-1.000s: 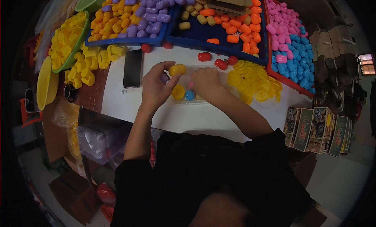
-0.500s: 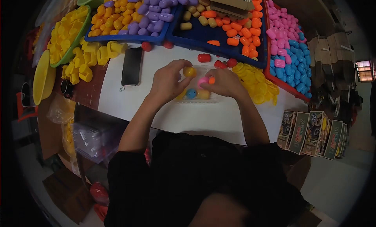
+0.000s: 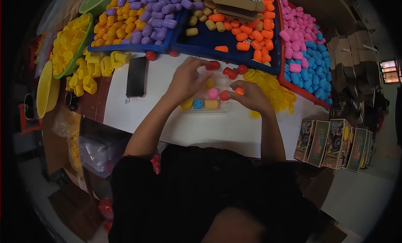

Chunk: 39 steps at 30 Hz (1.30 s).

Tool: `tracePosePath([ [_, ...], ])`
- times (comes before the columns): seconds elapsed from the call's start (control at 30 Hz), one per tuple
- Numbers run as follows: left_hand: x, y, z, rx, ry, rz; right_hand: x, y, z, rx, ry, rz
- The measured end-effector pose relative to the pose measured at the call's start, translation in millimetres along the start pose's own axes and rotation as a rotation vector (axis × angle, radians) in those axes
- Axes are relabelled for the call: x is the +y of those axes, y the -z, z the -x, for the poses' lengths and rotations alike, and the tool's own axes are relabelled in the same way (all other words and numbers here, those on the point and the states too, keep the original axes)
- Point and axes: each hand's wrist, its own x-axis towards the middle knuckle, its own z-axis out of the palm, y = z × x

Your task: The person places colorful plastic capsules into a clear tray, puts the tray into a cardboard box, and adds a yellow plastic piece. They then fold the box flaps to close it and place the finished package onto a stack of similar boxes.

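A clear plastic tray (image 3: pixel 204 112) lies on the white table top before me. In it sit a blue capsule (image 3: pixel 198 104), a beige capsule (image 3: pixel 211 104), a pink capsule (image 3: pixel 213 93) and yellow ones, partly covered by my left hand (image 3: pixel 186 80). That hand reaches over the tray's left side, fingers apart, its fingertips right at a red capsule (image 3: pixel 213 65) behind the tray. At the tray's right side my right hand (image 3: pixel 252 97) grips an orange capsule (image 3: pixel 239 91) in its fingers. Another red capsule (image 3: pixel 225 95) lies by its thumb.
Blue bins (image 3: pixel 184 46) of purple, yellow, beige and orange capsules line the back. A red bin (image 3: pixel 307 89) holds pink and blue ones. Yellow lids (image 3: pixel 274 92) are heaped at right, near printed boxes (image 3: pixel 318 138). A phone (image 3: pixel 136 77) and yellow cups (image 3: pixel 90 71) lie left.
My left hand has let go of a yellow capsule, now in the tray, and moved toward the red capsule. My right hand has drawn back rightward from the pink capsule, keeping the orange one.
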Motion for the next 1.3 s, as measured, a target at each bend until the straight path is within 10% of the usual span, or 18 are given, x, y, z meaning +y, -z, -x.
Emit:
tracePosePath([
  [0.07, -4, 12, 2, 0.145, 0.514, 0.856, 5, -2, 5, -0.006, -0.040, 0.013],
  [0.13, 0, 23, 12, 0.015, 0.509, 0.715, 9, -10, 6, 0.009, 0.003, 0.054],
  [0.3, 38, 4, 19, -0.422, -0.375, -0.307, 0, -14, 2, -0.021, -0.026, 0.142],
  [0.5, 60, -38, -5, -0.866, -0.558, -0.766, 3, -7, 7, 0.046, -0.077, 0.185],
  [1.13, 53, -33, -24, -1.070, -0.695, -0.897, 14, -5, 14, 0.097, -0.064, 0.091],
  [1.3, 53, 4, -28, -0.950, -0.390, -0.197, 3, 3, 20, 0.122, -0.041, 0.022],
])
